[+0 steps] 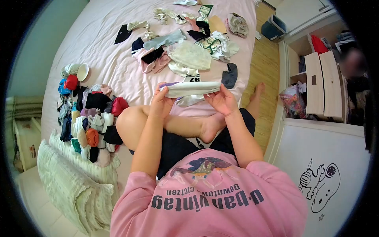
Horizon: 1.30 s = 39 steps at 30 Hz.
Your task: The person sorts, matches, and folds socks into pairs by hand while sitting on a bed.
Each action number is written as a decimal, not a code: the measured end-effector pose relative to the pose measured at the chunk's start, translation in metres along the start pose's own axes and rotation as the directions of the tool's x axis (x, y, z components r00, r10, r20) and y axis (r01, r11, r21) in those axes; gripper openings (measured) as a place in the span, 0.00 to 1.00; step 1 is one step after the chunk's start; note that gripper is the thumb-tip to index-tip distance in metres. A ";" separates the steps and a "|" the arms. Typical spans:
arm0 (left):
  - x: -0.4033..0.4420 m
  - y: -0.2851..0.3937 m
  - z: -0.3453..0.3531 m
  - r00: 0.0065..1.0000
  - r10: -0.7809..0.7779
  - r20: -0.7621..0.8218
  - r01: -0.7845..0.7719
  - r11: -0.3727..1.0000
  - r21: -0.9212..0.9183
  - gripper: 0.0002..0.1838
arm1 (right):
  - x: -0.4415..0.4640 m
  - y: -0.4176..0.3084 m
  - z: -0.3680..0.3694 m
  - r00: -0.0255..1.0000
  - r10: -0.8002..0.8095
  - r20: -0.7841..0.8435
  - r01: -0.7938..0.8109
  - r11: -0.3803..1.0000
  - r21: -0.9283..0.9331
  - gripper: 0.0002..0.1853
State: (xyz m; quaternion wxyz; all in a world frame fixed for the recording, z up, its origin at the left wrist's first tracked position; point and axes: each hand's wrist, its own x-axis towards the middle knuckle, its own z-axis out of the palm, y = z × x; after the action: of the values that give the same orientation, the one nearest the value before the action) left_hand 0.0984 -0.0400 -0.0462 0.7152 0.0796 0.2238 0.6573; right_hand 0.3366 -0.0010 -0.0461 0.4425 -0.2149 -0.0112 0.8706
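Gripping a white sock (193,89) by its two ends, pinched in left hand (163,103) and right hand (222,102) and drawn out straight between. Just past the right-hand grip, on the bed (96,43): a dark grey sock (229,76). Farther beyond the grip: loose garments (189,55). Left of the grip, close together: sock bundles (92,137).
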 end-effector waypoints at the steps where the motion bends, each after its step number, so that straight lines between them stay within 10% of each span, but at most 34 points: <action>1: 0.000 -0.001 0.001 1.000 -0.004 -0.013 0.004 1.000 0.022 0.07 | 0.000 -0.002 0.000 1.000 -0.001 0.027 0.001 1.000 0.018 0.14; 9: 0.003 -0.005 -0.007 0.992 -0.089 -0.093 0.113 0.948 0.297 0.05 | -0.007 -0.011 0.007 1.000 -0.006 -0.001 0.006 1.000 -0.010 0.13; 12: 0.003 -0.004 0.004 0.986 -0.008 -0.169 0.049 0.970 0.240 0.05 | 0.001 -0.017 -0.012 0.935 0.118 0.334 -0.127 0.992 0.004 0.13; 16: 0.002 -0.001 0.003 0.997 0.047 -0.069 -0.045 0.998 0.033 0.05 | -0.008 -0.014 0.011 0.986 -0.038 0.161 0.082 0.958 -0.274 0.07; 18: -0.001 0.002 -0.002 0.994 0.041 0.100 -0.073 0.936 0.345 0.09 | -0.015 -0.008 0.036 0.955 -0.290 -0.054 0.233 0.854 -0.466 0.04; 22: -0.008 -0.003 0.010 0.958 -0.011 0.285 -0.220 0.606 0.765 0.13 | -0.024 -0.028 0.037 0.799 -0.439 0.412 0.544 0.234 -0.806 0.08; 25: -0.003 -0.008 0.012 0.810 0.109 0.576 -0.577 -0.023 0.816 0.09 | -0.038 -0.040 0.054 0.680 -0.388 0.622 0.587 -0.219 -0.779 0.11; 28: -0.004 -0.006 0.023 0.730 0.135 0.670 -0.598 -0.350 0.721 0.08 | -0.047 -0.048 0.063 0.577 -0.334 0.745 0.556 -0.507 -0.659 0.10; 30: -0.005 -0.005 0.025 0.742 0.180 0.646 -0.529 -0.436 0.728 0.08 | -0.047 -0.047 0.060 0.549 -0.405 0.731 0.575 -0.451 -0.683 0.11; 34: -0.004 -0.012 0.021 0.810 0.237 0.537 -0.500 -0.201 0.842 0.08 | -0.048 -0.041 0.064 0.574 -0.515 0.637 0.590 -0.280 -0.758 0.10; 37: -0.009 -0.023 0.021 0.904 0.146 0.402 -0.423 0.175 0.889 0.14 | -0.047 -0.045 0.061 0.541 -0.402 0.739 0.496 -0.558 -0.666 0.09; 39: -0.011 -0.033 0.024 0.922 -0.004 0.387 -0.362 0.348 0.865 0.20 | -0.040 -0.030 0.055 0.562 -0.503 0.657 0.464 -0.466 -0.754 0.09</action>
State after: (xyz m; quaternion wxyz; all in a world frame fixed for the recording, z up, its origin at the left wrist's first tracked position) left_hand 0.1386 -0.0508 -0.0359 0.4943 0.5967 0.4226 0.4701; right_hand 0.3593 -0.0047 0.0244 0.4819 -0.4348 -0.7245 0.2320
